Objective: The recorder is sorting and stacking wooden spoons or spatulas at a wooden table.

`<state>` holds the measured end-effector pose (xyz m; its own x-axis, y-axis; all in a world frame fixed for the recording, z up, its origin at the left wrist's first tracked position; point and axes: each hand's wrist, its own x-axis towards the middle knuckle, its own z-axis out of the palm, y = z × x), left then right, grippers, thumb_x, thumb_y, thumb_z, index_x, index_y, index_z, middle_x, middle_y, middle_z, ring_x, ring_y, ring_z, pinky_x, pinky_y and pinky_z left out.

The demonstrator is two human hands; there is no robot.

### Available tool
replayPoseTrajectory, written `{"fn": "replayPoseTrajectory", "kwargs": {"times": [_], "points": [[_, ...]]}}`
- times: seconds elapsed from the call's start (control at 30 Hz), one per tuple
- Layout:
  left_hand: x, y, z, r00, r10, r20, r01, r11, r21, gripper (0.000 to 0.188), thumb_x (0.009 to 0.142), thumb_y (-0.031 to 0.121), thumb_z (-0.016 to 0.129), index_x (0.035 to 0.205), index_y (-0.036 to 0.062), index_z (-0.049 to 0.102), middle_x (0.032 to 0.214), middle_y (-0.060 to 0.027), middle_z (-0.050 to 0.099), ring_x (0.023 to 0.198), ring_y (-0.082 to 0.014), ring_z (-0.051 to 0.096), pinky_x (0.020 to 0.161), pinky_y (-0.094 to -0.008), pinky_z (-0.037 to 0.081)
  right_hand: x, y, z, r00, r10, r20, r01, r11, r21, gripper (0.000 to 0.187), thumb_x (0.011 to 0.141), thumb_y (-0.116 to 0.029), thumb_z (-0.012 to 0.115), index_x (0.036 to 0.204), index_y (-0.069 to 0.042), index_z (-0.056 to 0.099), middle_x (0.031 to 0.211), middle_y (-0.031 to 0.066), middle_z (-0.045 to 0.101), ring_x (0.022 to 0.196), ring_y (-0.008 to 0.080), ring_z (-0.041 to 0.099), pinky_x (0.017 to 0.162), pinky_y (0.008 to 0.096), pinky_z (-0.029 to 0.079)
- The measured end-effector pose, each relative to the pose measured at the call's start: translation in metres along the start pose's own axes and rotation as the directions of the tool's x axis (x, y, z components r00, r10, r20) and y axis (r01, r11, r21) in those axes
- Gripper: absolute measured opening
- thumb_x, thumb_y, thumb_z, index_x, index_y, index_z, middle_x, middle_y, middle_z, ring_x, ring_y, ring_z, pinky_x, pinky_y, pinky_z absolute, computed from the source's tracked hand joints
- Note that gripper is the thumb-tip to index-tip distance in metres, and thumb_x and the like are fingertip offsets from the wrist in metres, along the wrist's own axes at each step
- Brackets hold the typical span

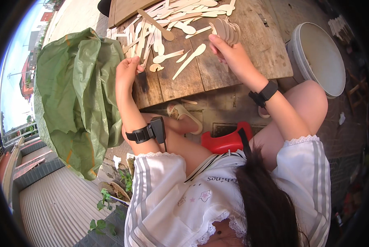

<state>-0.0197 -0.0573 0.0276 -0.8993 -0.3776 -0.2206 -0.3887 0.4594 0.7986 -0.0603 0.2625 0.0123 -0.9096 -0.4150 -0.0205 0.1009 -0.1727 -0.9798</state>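
Note:
A fanned bunch of pale wooden spoons (229, 32) stands up out of my right hand (232, 55), whose fingers are closed round the handles. My left hand (129, 72) is at the left edge of the wooden table (184, 80), thumb and fingers pinched together beside the loose spoons; what is between them, if anything, I cannot make out. Between my hands lie a single wooden spoon (189, 61), a shorter spoon (168, 56) and a broken curved piece (156, 67). A big heap of wooden spoons (178, 16) spreads over the far part of the table.
A green woven sack (75, 99) hangs at the table's left side. To the right stands a white bucket (323, 61). A wooden board (129, 10) borders the heap at the far left. Under me is a red plastic stool (225, 139).

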Motion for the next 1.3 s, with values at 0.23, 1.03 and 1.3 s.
{"fn": "replayPoseTrajectory", "kwargs": {"times": [0.23,1.03,1.3], "points": [[-0.031,0.037,0.046,0.772,0.352,0.529,-0.098,0.889,-0.448,0.017,0.094,0.022,0.054,0.087,0.0079,0.050,0.065,-0.0001,0.058,0.060,-0.0063,0.053,0.060,-0.0197,0.040,0.002,-0.008,0.010,0.996,-0.044,0.084,0.031,0.988,0.154,0.030,0.091,-0.038,0.056,0.082,-0.009,0.057,0.064,-0.0084,0.037,0.057,0.0040,0.029,0.055,0.0208,0.029],[0.047,0.028,0.113,0.889,0.409,-0.204,-0.198,0.748,0.634,0.030,0.078,0.037,0.068,0.097,0.0143,0.067,0.107,-0.0067,0.057,0.105,-0.0275,0.047,0.093,-0.0465,0.030,-0.009,-0.013,-0.013,0.992,0.121,-0.038,-0.109,0.966,0.235,0.037,0.092,-0.034,0.049,0.065,-0.012,0.040,0.058,-0.0030,0.039,0.054,0.0083,0.039,0.063,0.0262,0.041],[0.049,0.028,0.124,0.842,0.494,-0.215,-0.252,0.713,0.654,0.027,0.073,0.037,0.073,0.087,0.0131,0.068,0.102,-0.0074,0.059,0.106,-0.0299,0.047,0.093,-0.0473,0.029,-0.010,-0.019,-0.015,0.996,0.076,-0.038,-0.064,0.966,0.251,0.039,0.092,-0.033,0.051,0.062,-0.013,0.037,0.056,-0.0041,0.034,0.050,0.0076,0.034,0.058,0.0246,0.039]]}}
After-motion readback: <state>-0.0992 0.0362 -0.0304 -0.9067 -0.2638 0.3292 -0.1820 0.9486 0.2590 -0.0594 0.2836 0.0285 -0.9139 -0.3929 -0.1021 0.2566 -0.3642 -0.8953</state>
